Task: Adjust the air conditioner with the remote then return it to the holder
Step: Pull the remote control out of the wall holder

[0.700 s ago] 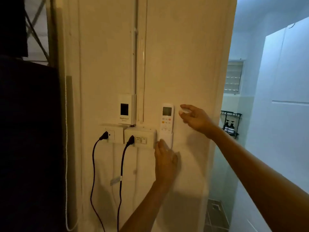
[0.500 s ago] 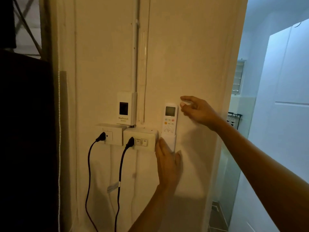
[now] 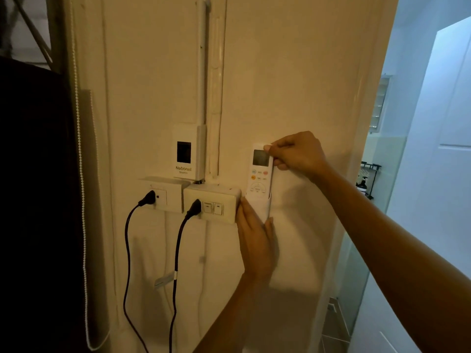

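- Since 0.5 s ago, the right hand (image 3: 297, 154) has closed the gap to the slim white plastic remote with a grey screen and coloured buttons (image 3: 260, 174); its thumb and fingers now pinch the remote's top right corner, where before they hovered just beside it.
- Left of the remote, 2 black plugs with trailing cords (image 3: 147, 198) sit in the cream socket and switch boxes (image 3: 211, 205), with a white National breaker box (image 3: 184, 152) above them; these are best left untouched.
- The left hand (image 3: 254, 240) lies flat and open against the cream wall (image 3: 293, 72), fingers pointing up, fingertips touching the lower left edge of the white plastic wall holder (image 3: 263, 207). It grips nothing and seems to brace the holder.
- The remote stands upright in that holder, lower end hidden inside the pocket, screen and buttons showing above.
- The step looks like lifting the remote out. A straight upward pull along the holder's axis should free it cleanly, while the left hand presses the holder to the wall so it does not peel away.
- The right forearm reaches in from the lower right, wrist slightly bent, knuckles curled over the remote's edge. A fuller grip would be safer once the remote clears the pocket.
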### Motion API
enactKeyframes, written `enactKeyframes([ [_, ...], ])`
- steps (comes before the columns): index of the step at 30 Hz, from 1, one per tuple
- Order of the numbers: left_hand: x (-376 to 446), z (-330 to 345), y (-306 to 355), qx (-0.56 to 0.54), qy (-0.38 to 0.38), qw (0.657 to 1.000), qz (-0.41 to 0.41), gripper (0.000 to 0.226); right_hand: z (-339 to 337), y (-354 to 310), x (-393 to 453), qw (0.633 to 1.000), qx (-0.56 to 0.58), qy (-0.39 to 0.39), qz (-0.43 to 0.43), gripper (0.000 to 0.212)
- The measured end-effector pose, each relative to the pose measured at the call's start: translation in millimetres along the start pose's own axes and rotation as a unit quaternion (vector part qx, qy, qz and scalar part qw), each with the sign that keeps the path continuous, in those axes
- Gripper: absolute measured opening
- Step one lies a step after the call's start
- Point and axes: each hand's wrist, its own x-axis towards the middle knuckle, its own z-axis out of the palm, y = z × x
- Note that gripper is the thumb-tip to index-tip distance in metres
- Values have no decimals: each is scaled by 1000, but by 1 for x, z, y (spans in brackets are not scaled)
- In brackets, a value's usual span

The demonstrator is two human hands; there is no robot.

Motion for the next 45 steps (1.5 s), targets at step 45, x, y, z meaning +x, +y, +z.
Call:
enactKeyframes([
  [45, -7, 7, -14, 30, 19, 998, 53, 64, 16, -3, 8, 981, -155, 102, -53, 21],
])
